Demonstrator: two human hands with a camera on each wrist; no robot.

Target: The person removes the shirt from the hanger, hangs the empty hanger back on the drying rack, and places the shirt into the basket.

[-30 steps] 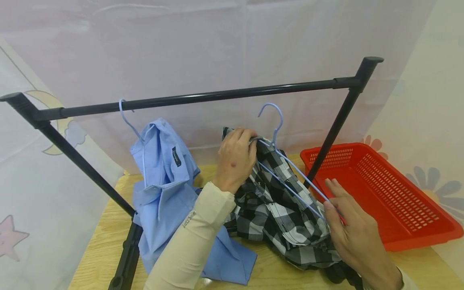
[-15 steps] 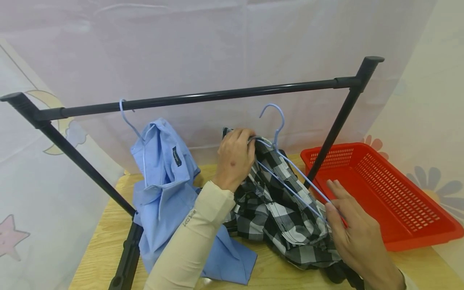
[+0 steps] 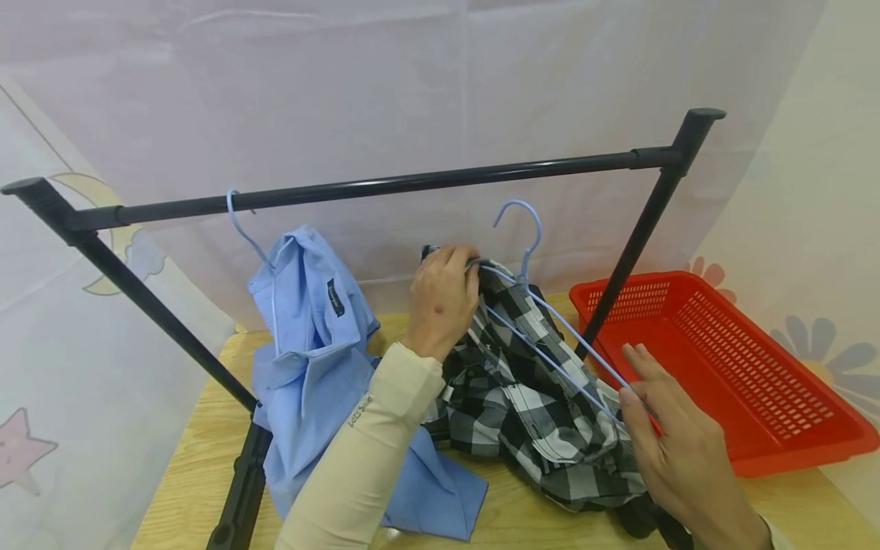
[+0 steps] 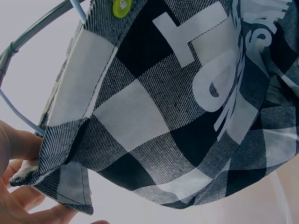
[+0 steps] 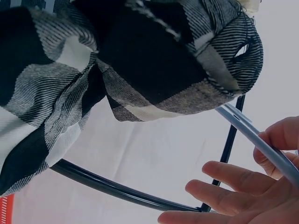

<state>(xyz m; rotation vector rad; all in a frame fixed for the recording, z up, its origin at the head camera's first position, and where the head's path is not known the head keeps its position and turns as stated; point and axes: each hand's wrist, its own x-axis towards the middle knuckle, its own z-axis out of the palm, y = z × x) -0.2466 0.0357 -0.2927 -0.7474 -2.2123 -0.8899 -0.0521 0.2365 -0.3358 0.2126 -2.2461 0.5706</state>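
A black-and-white checked shirt is partly on a light blue hanger, whose hook points up below the rack's bar. My left hand pinches the shirt's edge at the hanger's left end; the left wrist view shows the cloth between thumb and fingers. At the hanger's lower right end, my right hand holds the bar between thumb and index finger. In the right wrist view its other fingers are spread out, and the hanger's end runs out from under the cloth.
A black clothes rack spans the table. On its left side hangs a light blue shirt on another hanger, with its lower part on the table. The red basket stands at the right, behind my right hand.
The hanger has shifted slightly right and down with my right hand. My left hand has moved a little left, still holding the shirt's edge.
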